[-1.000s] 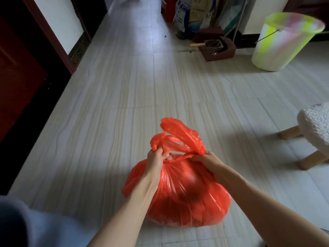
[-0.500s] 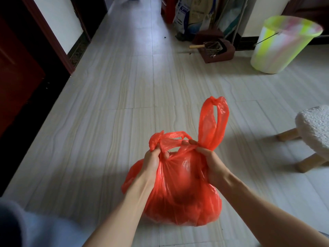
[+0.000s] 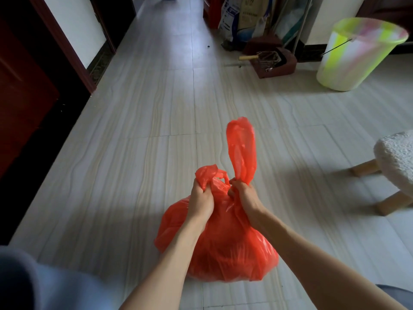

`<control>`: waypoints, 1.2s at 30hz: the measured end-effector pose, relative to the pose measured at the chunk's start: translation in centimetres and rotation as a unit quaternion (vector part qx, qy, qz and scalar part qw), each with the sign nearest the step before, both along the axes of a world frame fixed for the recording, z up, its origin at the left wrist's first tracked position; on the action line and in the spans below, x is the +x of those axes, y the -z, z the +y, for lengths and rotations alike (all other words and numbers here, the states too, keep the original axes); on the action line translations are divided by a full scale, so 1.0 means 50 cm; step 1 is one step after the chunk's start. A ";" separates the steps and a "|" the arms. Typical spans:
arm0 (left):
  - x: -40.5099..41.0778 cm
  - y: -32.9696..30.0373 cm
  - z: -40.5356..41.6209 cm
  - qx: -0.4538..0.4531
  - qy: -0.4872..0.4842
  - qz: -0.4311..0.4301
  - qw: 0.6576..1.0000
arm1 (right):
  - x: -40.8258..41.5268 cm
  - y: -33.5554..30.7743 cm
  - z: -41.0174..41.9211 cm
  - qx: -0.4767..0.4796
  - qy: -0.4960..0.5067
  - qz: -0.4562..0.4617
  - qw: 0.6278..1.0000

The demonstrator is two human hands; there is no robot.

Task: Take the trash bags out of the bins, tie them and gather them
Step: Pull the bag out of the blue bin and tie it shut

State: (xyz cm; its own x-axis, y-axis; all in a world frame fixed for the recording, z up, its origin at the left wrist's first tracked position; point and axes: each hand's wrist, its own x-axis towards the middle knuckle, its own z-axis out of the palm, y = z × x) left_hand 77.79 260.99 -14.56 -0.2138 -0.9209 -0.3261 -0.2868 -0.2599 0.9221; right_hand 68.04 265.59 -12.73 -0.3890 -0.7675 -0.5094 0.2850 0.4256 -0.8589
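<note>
A: Left hand [image 3: 202, 198]?
B: Fingers curled tight round one handle of the red trash bag [image 3: 223, 247]; bag body sits below them, on the floor [image 3: 145, 130].
A: Right hand [image 3: 244, 194]?
B: Clenched on the other handle, whose loop stands above its fingers.

A full red trash bag [image 3: 223, 249] sits on the floor, one handle loop upright, neck bunched.

The pale tiled floor [image 3: 156, 130] carried everything you saw. The red bag [image 3: 223, 253] sat on it directly below your grip. Far beyond your grip to the right stood a bin [image 3: 353, 57], with a brown dustpan [image 3: 274, 61] just left of it. A stool [image 3: 395, 162] stood well to the right of your grip.
</note>
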 end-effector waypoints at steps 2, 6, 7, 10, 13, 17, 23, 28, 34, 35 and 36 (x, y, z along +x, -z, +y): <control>-0.001 -0.006 0.005 -0.010 0.013 -0.011 1.000 | 0.008 0.012 -0.001 -0.020 -0.035 0.113 0.993; 0.002 -0.021 0.018 0.011 0.063 -0.024 0.998 | 0.021 0.026 0.002 -0.026 -0.065 0.233 0.970; 0.004 -0.023 0.018 0.028 0.079 0.015 0.996 | 0.019 0.025 0.002 -0.024 -0.069 0.241 0.968; 0.020 -0.018 0.016 0.064 0.142 0.126 0.980 | 0.016 0.019 0.007 -0.017 -0.111 0.289 0.951; 0.030 -0.022 0.020 0.055 0.205 0.127 0.969 | 0.023 0.015 0.012 -0.021 -0.197 0.369 0.908; 0.020 -0.020 0.023 0.019 0.050 0.063 0.997 | 0.033 0.015 0.013 0.002 -0.301 0.450 0.841; 0.033 -0.015 0.003 0.157 -0.082 0.132 0.975 | 0.020 0.018 0.011 -0.037 -0.175 0.174 0.968; 0.051 -0.009 0.006 0.156 -0.015 0.199 0.967 | 0.010 0.023 0.011 -0.095 -0.122 0.012 0.988; 0.064 -0.014 0.000 0.181 0.009 0.234 0.955 | 0.009 0.018 0.009 -0.086 -0.197 0.129 0.968; 0.066 -0.014 -0.001 0.192 0.011 0.237 0.952 | 0.012 0.013 0.006 -0.062 -0.206 0.146 0.966; 0.069 -0.012 -0.003 0.205 0.008 0.236 0.950 | 0.015 0.009 0.006 -0.041 -0.213 0.152 0.964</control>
State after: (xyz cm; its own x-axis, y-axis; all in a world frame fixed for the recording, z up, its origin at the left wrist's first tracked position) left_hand 81.24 260.85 -13.95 -0.4385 -0.7329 -0.5201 0.1263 -0.6232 0.7718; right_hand 68.77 265.87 -13.18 -0.1513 -0.9236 -0.3521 -0.1714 0.3753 -0.9109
